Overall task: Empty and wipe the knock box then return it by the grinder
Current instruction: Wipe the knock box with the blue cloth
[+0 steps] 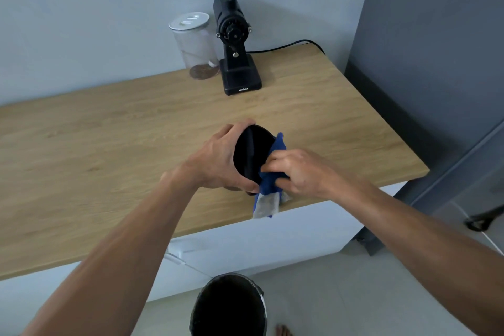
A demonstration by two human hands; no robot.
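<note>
The black round knock box (252,153), with a bar across its mouth, is tilted with its opening toward me, above the wooden counter (109,150). My left hand (218,161) wraps around its left side and rim. My right hand (294,172) presses a blue cloth (271,180) against the box's right rim, and a grey end of the cloth hangs down below. The black grinder (236,43) with a clear hopper stands at the back of the counter against the wall.
A clear lidded jar (195,46) with a little brown stuff at the bottom stands left of the grinder. The grinder's cable (289,45) runs right toward a grey cabinet (425,63). A dark bin (231,305) sits on the floor below the counter's edge.
</note>
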